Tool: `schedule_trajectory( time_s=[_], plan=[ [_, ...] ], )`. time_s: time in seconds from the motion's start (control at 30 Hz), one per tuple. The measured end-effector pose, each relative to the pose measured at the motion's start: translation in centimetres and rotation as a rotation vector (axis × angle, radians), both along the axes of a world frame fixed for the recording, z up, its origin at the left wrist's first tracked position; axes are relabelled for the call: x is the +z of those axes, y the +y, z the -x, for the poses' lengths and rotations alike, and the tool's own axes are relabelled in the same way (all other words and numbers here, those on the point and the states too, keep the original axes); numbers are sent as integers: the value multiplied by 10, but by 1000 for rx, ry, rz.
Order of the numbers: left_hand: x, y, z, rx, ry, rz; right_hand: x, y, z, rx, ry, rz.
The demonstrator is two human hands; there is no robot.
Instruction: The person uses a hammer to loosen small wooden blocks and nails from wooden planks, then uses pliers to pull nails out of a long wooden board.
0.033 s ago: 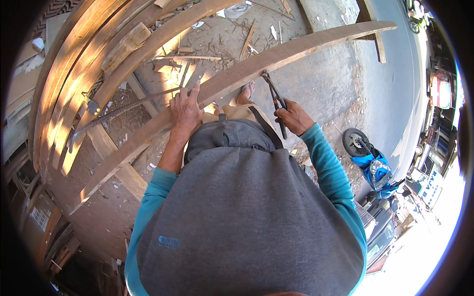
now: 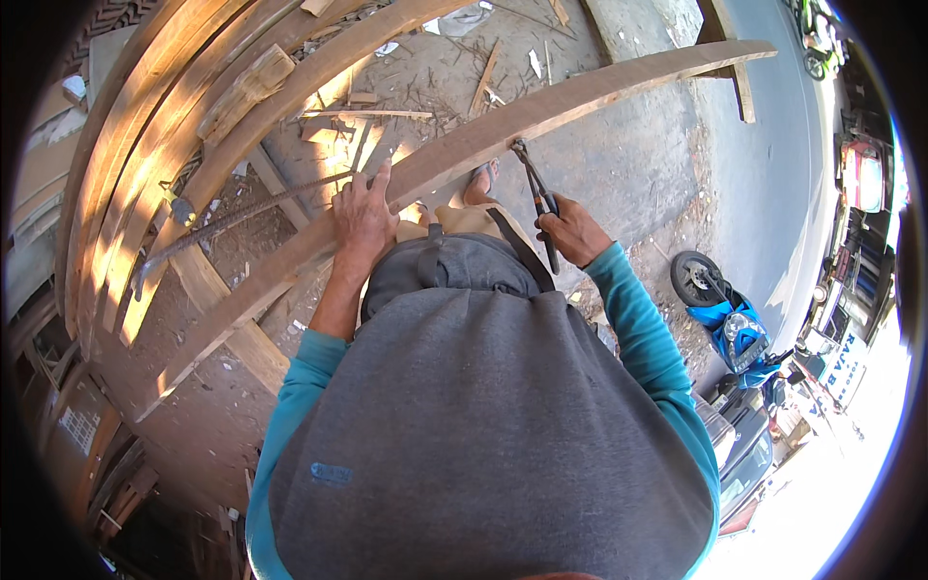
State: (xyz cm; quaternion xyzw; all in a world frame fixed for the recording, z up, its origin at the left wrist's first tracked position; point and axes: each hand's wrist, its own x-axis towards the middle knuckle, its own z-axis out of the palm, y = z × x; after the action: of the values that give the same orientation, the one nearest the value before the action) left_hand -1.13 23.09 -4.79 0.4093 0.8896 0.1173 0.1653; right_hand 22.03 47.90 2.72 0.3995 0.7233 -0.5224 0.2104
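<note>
Across the head view, running from lower left to upper right, there's a long wooden beam [image 2: 580,97] — its curve may be partly the fisheye. Left hand [image 2: 364,217] lies over it, fingers a bit apart; can't tell if the tips hook the far edge. Right hand [image 2: 578,232] has its fingers clamped around the handles of some pincers [image 2: 536,188], whose head sits right at the beam's near edge; too small to say what it's biting. My read: this is the gripping step, and any pull calls for a firm left hand and a steady wrist on the right. Elbow room looks better on the right, with concrete ground between pincers and blue motorbike [image 2: 739,333]. Left is tighter — ribbed metal bar [image 2: 246,215] just beyond the left hand, curved timbers [image 2: 193,97] further off. Mind the sandalled foot [image 2: 480,184] near that edge.
</note>
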Motion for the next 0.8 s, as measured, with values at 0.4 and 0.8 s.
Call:
schedule_trajectory(
  time_s=[0.4,0.8],
  plan=[
    [-2,-1,-11,23,70,-12,-9,-37,-5,1,-8,-296],
    [-17,-5,-14,19,152,-71,-15,94,-13,658,-42,-280]
  ],
)
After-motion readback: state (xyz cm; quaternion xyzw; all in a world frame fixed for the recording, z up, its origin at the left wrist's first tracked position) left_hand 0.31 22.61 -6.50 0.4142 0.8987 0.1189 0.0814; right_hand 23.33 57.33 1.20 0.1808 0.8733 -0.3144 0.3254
